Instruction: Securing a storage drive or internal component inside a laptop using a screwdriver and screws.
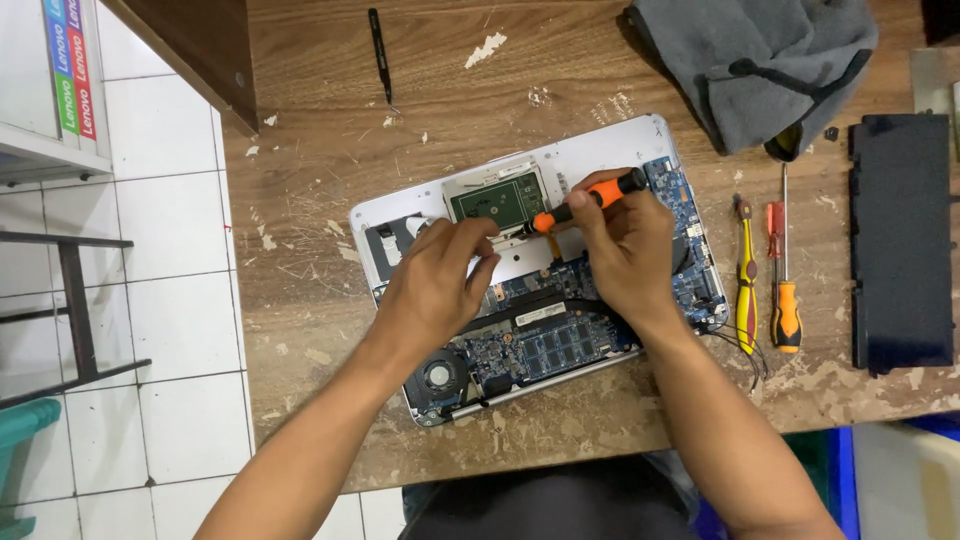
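Fingers of the right hand (625, 245) pinch an orange screwdriver (588, 200), light and rigid, gripped mid-handle, while the left hand (440, 285), half-curled and holding nothing, steadies the fragile opened laptop (600, 150).

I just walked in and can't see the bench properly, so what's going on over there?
A person is working on an opened laptop lying on a worn wooden table, its circuit board and fan exposed. The right hand holds an orange-handled screwdriver, tip down near the drive bay, while the left hand steadies that spot. Two more screwdrivers, a black battery and a grey cloth lie to the right.
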